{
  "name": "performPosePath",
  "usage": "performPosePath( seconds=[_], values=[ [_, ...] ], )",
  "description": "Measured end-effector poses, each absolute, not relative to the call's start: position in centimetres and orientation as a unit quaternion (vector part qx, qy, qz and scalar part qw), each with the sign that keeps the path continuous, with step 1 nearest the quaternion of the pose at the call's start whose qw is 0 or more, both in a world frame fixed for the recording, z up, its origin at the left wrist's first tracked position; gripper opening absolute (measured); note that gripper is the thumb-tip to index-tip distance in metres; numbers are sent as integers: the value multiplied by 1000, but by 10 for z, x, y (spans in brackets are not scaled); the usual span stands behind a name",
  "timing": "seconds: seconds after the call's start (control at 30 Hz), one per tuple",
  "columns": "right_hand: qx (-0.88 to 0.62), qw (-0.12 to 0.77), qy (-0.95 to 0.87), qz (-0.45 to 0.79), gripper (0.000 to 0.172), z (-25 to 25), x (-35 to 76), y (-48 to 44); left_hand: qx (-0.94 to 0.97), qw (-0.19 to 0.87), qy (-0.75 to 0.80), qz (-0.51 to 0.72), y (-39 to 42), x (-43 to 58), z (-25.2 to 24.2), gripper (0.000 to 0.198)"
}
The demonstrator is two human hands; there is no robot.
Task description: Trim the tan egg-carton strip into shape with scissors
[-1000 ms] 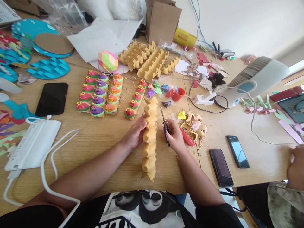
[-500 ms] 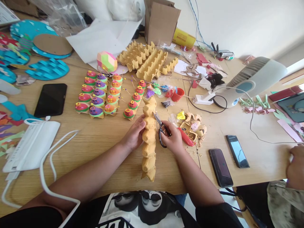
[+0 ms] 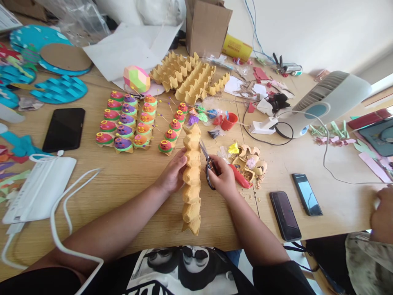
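Note:
A long strip of yellow egg carton (image 3: 192, 176) stands lengthwise in front of me, its row of cups facing up. My left hand (image 3: 175, 170) grips its left side, with some fingers hidden behind it. In my right hand (image 3: 223, 176) is a pair of scissors (image 3: 208, 162), the blades pointing up and left beside the strip's right edge. Beyond the strip sit rows of painted egg-carton caterpillars (image 3: 125, 130) with pin feelers. A shorter red one (image 3: 171, 134) lies closest to the strip's far end. Carton scraps (image 3: 250, 164) and a red cutter (image 3: 242, 177) lie right of my right hand.
More egg cartons (image 3: 193, 78) lie at the back by a cardboard box (image 3: 206, 28). A white fan (image 3: 330, 98) stands at the right, near two phones (image 3: 285, 215). Another person's hand (image 3: 382, 209) rests at the right edge. A white power strip (image 3: 43, 188) with cable lies left.
The scissors' blade tips have lifted slightly and now look closer together. Both hands keep their hold, and the whole view has shifted a little.

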State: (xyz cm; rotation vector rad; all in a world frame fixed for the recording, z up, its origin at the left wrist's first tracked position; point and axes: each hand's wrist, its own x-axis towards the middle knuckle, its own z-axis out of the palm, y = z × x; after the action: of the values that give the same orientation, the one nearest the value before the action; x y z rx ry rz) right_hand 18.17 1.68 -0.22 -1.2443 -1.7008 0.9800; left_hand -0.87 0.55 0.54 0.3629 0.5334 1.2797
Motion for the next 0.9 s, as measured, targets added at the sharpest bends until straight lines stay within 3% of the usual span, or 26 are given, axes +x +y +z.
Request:
performPosePath(
  seconds=[0.2, 0.6, 0.9],
  values=[
    [-487, 465, -578, 461, 38, -8, 179, 21, 168, 758, 245, 581, 6, -10, 2, 53],
    [-453, 460, -565, 515, 39, -1, 176, 19, 213, 754, 251, 569, 6, -7, 1, 45],
    [-425, 452, -527, 581, 44, 4, 176, 18, 228, 740, 275, 570, 5, -5, 3, 52]
  ],
)
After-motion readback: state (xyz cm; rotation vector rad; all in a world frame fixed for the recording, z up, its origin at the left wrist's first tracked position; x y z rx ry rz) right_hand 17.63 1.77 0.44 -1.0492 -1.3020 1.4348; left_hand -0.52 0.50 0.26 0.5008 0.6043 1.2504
